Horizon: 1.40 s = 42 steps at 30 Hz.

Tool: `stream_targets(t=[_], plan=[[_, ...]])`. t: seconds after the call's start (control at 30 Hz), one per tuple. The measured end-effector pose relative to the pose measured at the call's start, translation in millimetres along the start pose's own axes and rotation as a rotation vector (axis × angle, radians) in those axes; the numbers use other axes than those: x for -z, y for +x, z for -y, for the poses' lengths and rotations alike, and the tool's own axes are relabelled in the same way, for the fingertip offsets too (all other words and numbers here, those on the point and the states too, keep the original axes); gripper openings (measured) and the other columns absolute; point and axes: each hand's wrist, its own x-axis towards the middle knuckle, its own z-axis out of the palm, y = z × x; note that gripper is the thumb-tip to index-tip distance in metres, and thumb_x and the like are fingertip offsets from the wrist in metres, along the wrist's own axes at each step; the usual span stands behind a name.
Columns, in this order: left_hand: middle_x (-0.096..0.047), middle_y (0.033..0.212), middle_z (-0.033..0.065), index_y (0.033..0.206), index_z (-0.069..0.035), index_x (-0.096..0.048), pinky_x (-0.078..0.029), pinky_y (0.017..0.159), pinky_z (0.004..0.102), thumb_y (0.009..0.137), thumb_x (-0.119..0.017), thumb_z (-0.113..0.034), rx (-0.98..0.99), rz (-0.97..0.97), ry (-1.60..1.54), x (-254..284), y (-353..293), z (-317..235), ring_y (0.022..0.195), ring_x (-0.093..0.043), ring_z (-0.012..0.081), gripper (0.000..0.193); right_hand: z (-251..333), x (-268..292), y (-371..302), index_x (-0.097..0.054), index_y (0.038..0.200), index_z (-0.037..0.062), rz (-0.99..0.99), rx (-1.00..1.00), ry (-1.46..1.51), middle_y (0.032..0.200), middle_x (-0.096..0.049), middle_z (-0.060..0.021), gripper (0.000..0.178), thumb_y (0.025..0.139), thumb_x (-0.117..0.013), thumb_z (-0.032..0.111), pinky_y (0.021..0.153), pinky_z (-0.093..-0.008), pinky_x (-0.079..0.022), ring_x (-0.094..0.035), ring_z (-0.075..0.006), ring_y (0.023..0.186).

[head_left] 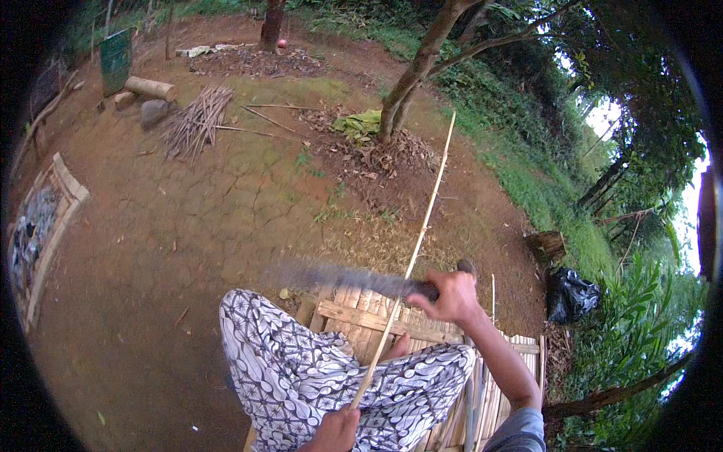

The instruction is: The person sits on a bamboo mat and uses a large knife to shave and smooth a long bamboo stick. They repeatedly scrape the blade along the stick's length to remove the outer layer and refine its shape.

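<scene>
My left hand point(337, 431) is closed round the near end of a long, thin, pale bamboo strip point(416, 247), low in front of my lap. From there the strip slants up and away to the right, past my knees. Gripped in my right hand point(450, 295) is a machete point(392, 285) with a dark handle, whose rounded end shows beyond the fist. Its blade points left across the strip and is smeared by motion; whether it touches the strip I cannot tell. Patterned black-and-white cloth point(294, 377) covers my crossed legs, and a bare foot point(398, 346) shows between them.
I sit on a slatted bamboo platform point(354, 316). Shavings point(361, 252) litter the ground ahead, near a tree point(407, 83). A pile of sticks point(199, 120), a log point(151, 88) and a stone point(154, 113) lie far left. A black bag point(571, 295) and stump point(546, 246) stand right.
</scene>
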Motion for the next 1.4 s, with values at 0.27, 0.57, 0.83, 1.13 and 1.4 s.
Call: stream_targets(t=[0.27, 0.57, 0.83, 1.13, 1.4], plan=[[-0.049, 0.057, 0.0141, 0.079, -0.002, -0.051, -0.037, 0.049, 0.0395, 0.091, -0.045, -0.028, 0.062, 0.213, 0.003, 12.7, 8.0, -45.0, 0.052, -0.047, 0.0273, 0.029, -20.9, -16.9, -13.0, -0.063, 0.094, -0.0006, -0.121, -0.458, 0.742, 0.055, -0.051, -0.0017, 0.046, 0.073, -0.071, 0.040, 0.049, -0.0286, -0.039, -0.046, -0.0095, 0.051], [-0.059, 0.069, 0.0200, 0.098, 0.001, -0.051, -0.048, 0.060, 0.0431, 0.085, -0.055, -0.034, 0.087, 0.413, 0.331, 24.7, 14.6, -74.9, 0.067, -0.058, 0.0396, 0.037, -8.1, -8.6, -24.5, -0.056, 0.102, 0.0017, -0.097, -0.511, 1.472, 0.064, -0.053, 0.0025, 0.030, 0.082, -0.067, 0.022, 0.041, -0.0203, -0.032, -0.045, -0.0031, 0.050], [-0.054, 0.059, 0.0070, 0.093, -0.003, -0.053, -0.042, 0.047, 0.0335, 0.088, -0.043, -0.048, 0.015, 0.484, -0.097, 23.8, 27.3, -63.2, 0.049, -0.051, 0.0233, 0.047, 5.0, 13.0, -29.3, -0.054, 0.094, 0.0053, -0.134, -0.608, 1.755, 0.072, -0.057, -0.0021, 0.018, 0.083, -0.065, 0.015, 0.040, -0.0208, -0.030, -0.040, -0.0049, 0.046], [-0.049, 0.058, 0.0027, 0.096, -0.001, -0.054, -0.038, 0.047, 0.0215, 0.097, -0.031, -0.040, 0.127, 0.593, -0.833, 0.1, 126.9, -106.1, 0.049, -0.046, 0.0098, 0.046, 15.0, 36.0, -37.2, -0.061, 0.089, 0.0008, -0.049, -0.479, 1.354, 0.060, -0.050, 0.0043, 0.023, 0.084, -0.064, 0.023, 0.045, -0.0223, -0.036, -0.046, -0.0037, 0.052], [-0.032, 0.047, -0.0025, 0.075, -0.006, -0.042, -0.024, 0.036, 0.0226, 0.097, -0.031, -0.041, 0.178, 0.434, -0.822, -0.9, 115.7, -106.8, 0.036, -0.029, 0.0079, 0.043, 20.6, 25.6, -75.3, -0.060, 0.081, 0.0060, -0.023, 0.052, 0.332, 0.060, -0.059, -0.0107, 0.046, 0.073, -0.066, 0.051, 0.051, -0.0351, -0.047, -0.060, -0.0292, 0.055]])
